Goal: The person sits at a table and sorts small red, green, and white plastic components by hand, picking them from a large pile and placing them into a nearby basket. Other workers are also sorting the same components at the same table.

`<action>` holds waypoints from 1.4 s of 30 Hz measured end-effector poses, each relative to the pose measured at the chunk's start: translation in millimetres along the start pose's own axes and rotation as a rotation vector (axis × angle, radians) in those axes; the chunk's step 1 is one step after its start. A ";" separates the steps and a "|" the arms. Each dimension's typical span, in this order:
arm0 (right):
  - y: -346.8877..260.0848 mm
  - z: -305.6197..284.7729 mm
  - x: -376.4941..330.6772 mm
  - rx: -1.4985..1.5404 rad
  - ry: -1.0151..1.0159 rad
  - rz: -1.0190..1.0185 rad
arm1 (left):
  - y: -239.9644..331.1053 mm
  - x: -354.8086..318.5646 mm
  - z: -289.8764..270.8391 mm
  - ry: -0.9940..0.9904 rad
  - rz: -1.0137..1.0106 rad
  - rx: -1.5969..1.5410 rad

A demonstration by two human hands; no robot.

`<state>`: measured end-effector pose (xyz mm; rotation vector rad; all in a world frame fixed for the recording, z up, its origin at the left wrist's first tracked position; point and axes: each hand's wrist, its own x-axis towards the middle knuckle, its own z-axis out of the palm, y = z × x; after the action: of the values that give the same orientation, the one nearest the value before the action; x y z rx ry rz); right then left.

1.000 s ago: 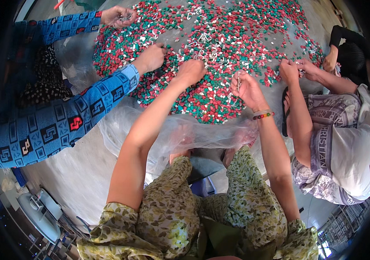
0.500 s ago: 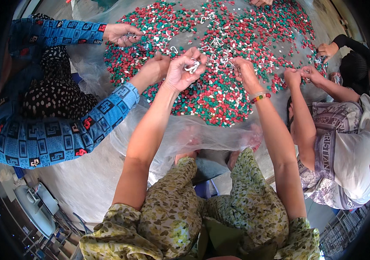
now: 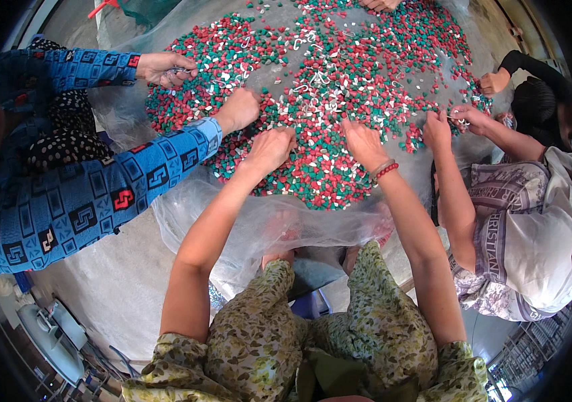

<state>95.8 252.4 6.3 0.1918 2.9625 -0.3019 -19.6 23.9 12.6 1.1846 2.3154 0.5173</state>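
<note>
A wide pile of small red, green and white pieces (image 3: pixel 329 177) is spread in front of me. My left hand (image 3: pixel 274 149) is curled closed, back upward, against the near left part of the pile; its fingertips and anything in them are hidden. On the right, my right hand (image 3: pixel 365 144) reaches down to the pieces with its fingers drawn together. I cannot make out what is between them. Several white hook-shaped clips (image 3: pixel 317 82) lie among the pieces beyond my hands. A red bead bracelet (image 3: pixel 385 169) circles my right wrist.
Clear plastic sheeting (image 3: pixel 279 218) lies under the pile, its edge near my knees. At left, a co-worker's blue patterned sleeve (image 3: pixel 158 177) and hand (image 3: pixel 238 110) come close to my left hand. Another person's hands (image 3: pixel 437 130) work at right. More hands (image 3: pixel 381 5) reach in from the far side.
My left hand, which showed white hook-shaped clips raised above the pile, has lowered and turned over onto the pieces. My right hand has moved down and slightly left. The view has shifted.
</note>
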 end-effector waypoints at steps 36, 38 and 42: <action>-26.1 -121.4 -67.7 2.041 -0.343 -0.033 | -10.3 75.7 -5.2 0.203 -0.102 -0.305; -24.9 -127.1 -69.5 1.907 -0.390 0.064 | -13.7 60.7 -16.6 0.160 -0.075 -0.458; -28.6 -119.7 -66.4 1.540 -0.368 0.162 | -17.7 29.5 -28.1 -0.113 -0.108 -1.735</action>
<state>139.7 242.3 138.7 0.4366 1.7084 -2.1442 -62.0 35.4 18.8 0.1515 0.9750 1.7476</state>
